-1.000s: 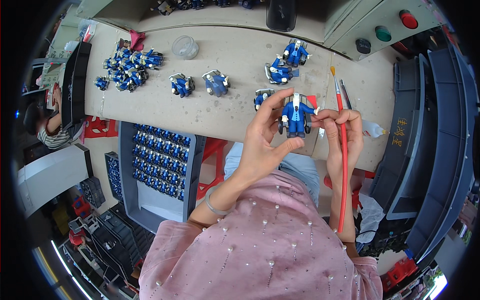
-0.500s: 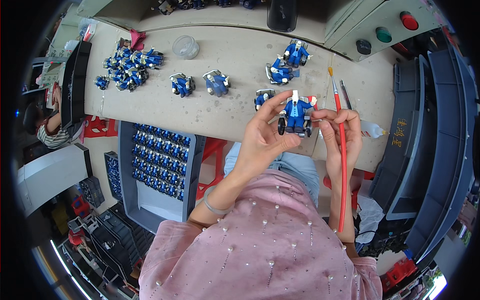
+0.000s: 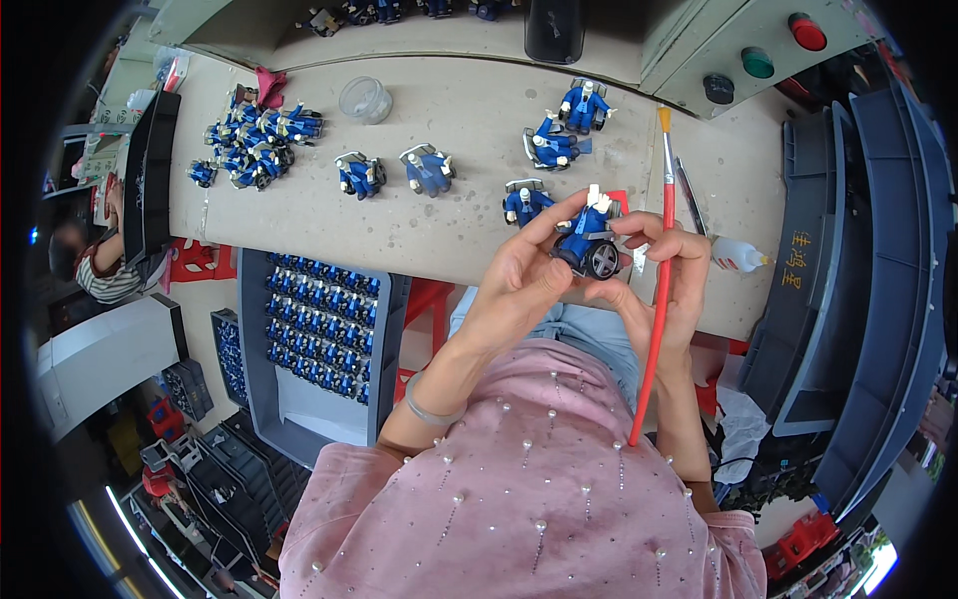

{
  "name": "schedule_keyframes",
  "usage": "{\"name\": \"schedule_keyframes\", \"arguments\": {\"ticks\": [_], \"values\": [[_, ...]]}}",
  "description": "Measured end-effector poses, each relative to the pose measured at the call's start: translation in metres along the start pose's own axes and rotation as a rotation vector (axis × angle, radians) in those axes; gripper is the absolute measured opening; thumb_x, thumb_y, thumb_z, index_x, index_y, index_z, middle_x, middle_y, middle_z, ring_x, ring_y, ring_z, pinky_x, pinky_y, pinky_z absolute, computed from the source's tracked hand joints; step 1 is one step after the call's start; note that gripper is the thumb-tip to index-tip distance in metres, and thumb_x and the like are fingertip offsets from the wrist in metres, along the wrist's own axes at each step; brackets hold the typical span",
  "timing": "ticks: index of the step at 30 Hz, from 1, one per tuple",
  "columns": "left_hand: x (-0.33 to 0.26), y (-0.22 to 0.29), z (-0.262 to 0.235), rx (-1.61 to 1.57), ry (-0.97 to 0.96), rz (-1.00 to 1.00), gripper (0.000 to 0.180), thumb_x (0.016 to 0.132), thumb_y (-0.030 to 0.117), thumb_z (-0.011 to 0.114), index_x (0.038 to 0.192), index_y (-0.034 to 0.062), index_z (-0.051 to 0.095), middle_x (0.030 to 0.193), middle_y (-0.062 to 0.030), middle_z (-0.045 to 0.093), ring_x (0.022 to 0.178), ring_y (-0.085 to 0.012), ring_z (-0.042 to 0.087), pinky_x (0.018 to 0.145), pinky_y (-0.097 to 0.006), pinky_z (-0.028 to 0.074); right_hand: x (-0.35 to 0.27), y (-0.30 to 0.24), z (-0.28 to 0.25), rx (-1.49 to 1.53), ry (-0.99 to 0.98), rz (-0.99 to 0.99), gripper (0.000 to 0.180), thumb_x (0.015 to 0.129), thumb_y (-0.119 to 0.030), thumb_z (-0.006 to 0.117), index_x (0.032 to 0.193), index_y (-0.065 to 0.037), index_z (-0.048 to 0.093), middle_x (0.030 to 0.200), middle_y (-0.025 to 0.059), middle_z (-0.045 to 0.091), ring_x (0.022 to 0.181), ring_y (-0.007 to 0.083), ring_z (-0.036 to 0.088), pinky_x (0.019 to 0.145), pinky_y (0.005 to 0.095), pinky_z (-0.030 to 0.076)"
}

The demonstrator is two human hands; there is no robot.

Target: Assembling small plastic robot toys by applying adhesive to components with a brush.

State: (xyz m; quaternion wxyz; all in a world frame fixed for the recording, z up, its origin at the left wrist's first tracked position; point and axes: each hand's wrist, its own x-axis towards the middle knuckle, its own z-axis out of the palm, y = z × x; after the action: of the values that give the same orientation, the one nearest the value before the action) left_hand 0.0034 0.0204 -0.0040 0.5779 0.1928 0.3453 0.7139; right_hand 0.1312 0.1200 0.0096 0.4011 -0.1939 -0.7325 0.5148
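My left hand [image 3: 524, 275] grips a small blue-suited toy figure in a wheelchair [image 3: 586, 240], its big black wheel turned toward me. From the other side, the fingers of my right hand [image 3: 669, 275] close in on the toy, fingertips at its edge. That same hand also holds a long red-handled paintbrush [image 3: 661, 329], bristles pointing away from me and handle end toward my body. Just beyond my left fingers sits another wheelchair figure [image 3: 526, 203] on the table. Two more figures [image 3: 585, 106] lie behind it, one of them on its side.
A heap of figures [image 3: 254, 140] and a clear round cup [image 3: 365, 101] occupy the table's left. Two single figures stand mid-table. A grey tray [image 3: 317, 423] of figures sits below left. A thin pen-like tool [image 3: 691, 195] and a white bottle [image 3: 736, 255] lie right.
The held figure has turned from facing me to showing its wheel side. My right hand has moved left onto it, and the paintbrush's handle end has swung left.
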Motion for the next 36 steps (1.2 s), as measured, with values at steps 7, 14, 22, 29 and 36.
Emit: {"name": "schedule_keyframes", "arguments": {"ticks": [7,14,22,29,36], "values": [[0.002,-0.005,-0.004,-0.228,-0.094,-0.031,0.068,0.092,0.019,0.059,0.146,0.0051,0.023,0.137,-0.0136,0.043,0.122,-0.0268,0.049,0.097,-0.041,0.047,0.003,-0.002,0.004,-0.005,0.011,0.004,0.048,0.069,-0.011,0.081,0.097,-0.005,0.043,0.098,0.0126,0.065,0.083,0.0182,0.057,0.069,0.0274,0.05],[0.006,-0.007,0.001,-0.269,-0.091,-0.019,0.072,0.089,0.018,0.063,0.147,0.0063,0.021,0.139,-0.013,0.041,0.124,-0.028,0.047,0.099,-0.043,0.047,0.005,0.0,0.003,0.015,0.032,-0.012,0.04,0.074,-0.01,0.077,0.097,-0.003,0.046,0.096,0.0139,0.065,0.083,0.0187,0.058,0.069,0.0268,0.051],[0.007,-0.01,0.008,-0.254,-0.043,-0.012,0.074,0.088,0.02,0.064,0.147,0.0088,0.021,0.144,-0.0111,0.034,0.125,-0.0314,0.046,0.1,-0.042,0.046,0.004,0.004,0.002,0.026,0.048,0.004,0.036,0.077,-0.005,0.074,0.098,-0.002,0.045,0.093,0.0161,0.063,0.078,0.0181,0.061,0.07,0.0272,0.051],[0.006,-0.012,0.006,-0.269,-0.07,-0.021,0.071,0.089,0.017,0.062,0.147,0.0082,0.022,0.149,-0.0083,0.028,0.125,-0.0304,0.046,0.101,-0.043,0.045,0.002,0.005,0.001,0.085,0.056,0.055,0.035,0.077,-0.004,0.074,0.097,-0.002,0.045,0.095,0.0159,0.063,0.082,0.0193,0.059,0.071,0.0281,0.051],[0.006,-0.012,0.0,-0.368,-0.073,-0.037,0.071,0.087,0.013,0.065,0.146,0.0071,0.026,0.148,-0.011,0.028,0.125,-0.0264,0.047,0.102,-0.045,0.044,0.005,0.0,0.001,0.086,0.011,0.029,0.039,0.074,-0.007,0.077,0.097,-0.003,0.046,0.097,0.0152,0.065,0.088,0.0218,0.055,0.074,0.0285,0.049]]}}
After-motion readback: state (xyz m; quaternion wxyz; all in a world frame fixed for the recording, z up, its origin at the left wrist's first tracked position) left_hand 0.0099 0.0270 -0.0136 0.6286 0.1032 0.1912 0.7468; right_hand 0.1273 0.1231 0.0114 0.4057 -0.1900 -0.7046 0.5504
